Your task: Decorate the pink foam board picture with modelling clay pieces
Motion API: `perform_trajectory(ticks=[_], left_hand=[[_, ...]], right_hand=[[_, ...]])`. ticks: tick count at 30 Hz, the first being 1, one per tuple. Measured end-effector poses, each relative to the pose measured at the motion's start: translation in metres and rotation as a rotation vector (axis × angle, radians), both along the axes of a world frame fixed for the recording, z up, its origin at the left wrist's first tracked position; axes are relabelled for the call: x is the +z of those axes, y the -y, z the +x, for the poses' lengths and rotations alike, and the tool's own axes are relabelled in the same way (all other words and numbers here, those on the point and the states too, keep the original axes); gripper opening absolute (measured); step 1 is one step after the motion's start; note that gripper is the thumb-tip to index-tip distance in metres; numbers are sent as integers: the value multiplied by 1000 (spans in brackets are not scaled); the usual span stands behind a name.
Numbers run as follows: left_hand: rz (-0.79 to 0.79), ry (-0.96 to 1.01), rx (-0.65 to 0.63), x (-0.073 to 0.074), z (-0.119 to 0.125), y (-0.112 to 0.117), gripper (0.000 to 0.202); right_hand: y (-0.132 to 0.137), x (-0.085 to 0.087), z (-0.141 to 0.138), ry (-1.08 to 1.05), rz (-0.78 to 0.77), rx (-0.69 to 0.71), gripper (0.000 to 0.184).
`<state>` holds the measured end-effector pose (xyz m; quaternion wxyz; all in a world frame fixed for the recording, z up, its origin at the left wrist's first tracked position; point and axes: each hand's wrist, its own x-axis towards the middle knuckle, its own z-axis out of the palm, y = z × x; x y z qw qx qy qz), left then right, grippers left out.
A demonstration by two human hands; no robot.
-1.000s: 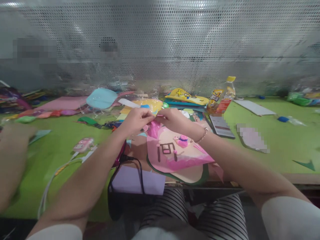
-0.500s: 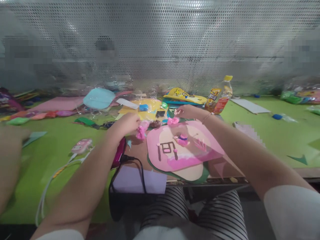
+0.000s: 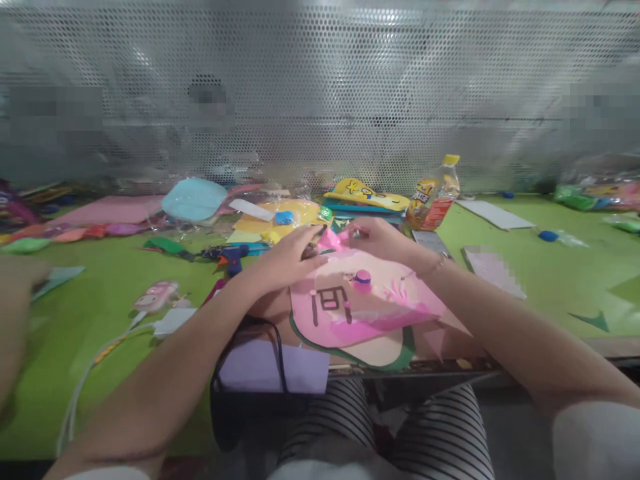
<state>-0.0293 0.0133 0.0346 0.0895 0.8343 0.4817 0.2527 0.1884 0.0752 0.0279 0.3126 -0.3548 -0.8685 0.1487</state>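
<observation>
My right hand [image 3: 377, 241] pinches the edge of a pink, crumpled, shiny thing [image 3: 332, 239], which looks like soft clay or its wrapper. From the other side my left hand [image 3: 295, 257] reaches toward it, thumb and fingers apart; a brown lump [image 3: 310, 251] shows between them. Just below both hands lies a pink and cream rounded board [image 3: 370, 313]. On it are a brown frame-like shape [image 3: 330, 303], a small pink figure with a blue band [image 3: 363, 281] and pink branching strips [image 3: 397, 292]. A green-edged sheet [image 3: 407, 350] sticks out beneath.
A drink bottle [image 3: 434, 197] stands behind my right hand, near yellow decorated boards [image 3: 367, 195]. A blue glue gun [image 3: 234, 259] lies left of my left hand. A black cable [image 3: 280, 347] crosses a lilac sheet [image 3: 305, 367]. Another person's arm [image 3: 17, 313] is at far left.
My left hand has moved right, toward my right hand, and its fingers have spread. The pink crumpled thing that was in it no longer shows at its earlier place. The glue gun is now uncovered.
</observation>
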Motion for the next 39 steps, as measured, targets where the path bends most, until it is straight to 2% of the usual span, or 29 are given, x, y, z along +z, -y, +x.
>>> perform_trajectory(ticks=[2, 3, 6, 9, 12, 16, 19, 21, 24, 30, 34, 39], left_hand=[[-98, 66, -48, -1, 9, 9, 42], [-133, 100, -41, -2, 13, 12, 34], [-179, 226, 7, 0, 20, 20, 25], [-264, 407, 29, 0, 23, 21, 27], [-412, 612, 22, -4, 25, 18, 29], [-571, 851, -36, -16, 26, 12, 33], [-639, 964, -46, -21, 27, 10, 33], [-677, 1019, -39, -22, 28, 10, 33], [-695, 1051, -15, -21, 29, 10, 32], [-653, 941, -1, -21, 29, 12, 31], [-622, 920, -4, -21, 29, 12, 27], [-622, 914, -12, -19, 31, 14, 24]], right_hand=[[32, 0, -2, 11, 114, 56, 15], [46, -2, -2, -6, 173, 37, 16], [67, -15, 4, -117, 210, -9, 21], [63, -27, 12, -246, 195, 10, 12], [54, -33, 16, -313, 226, 83, 13], [53, -30, 17, -387, 178, 136, 18], [57, -27, 18, -391, 114, 130, 16], [58, -27, 18, -393, 124, 136, 14], [59, -27, 18, -364, 115, 132, 11], [61, -22, 14, -322, -110, 41, 10], [62, -20, 14, -303, -110, 90, 13], [57, -27, 16, -366, -79, 97, 14]])
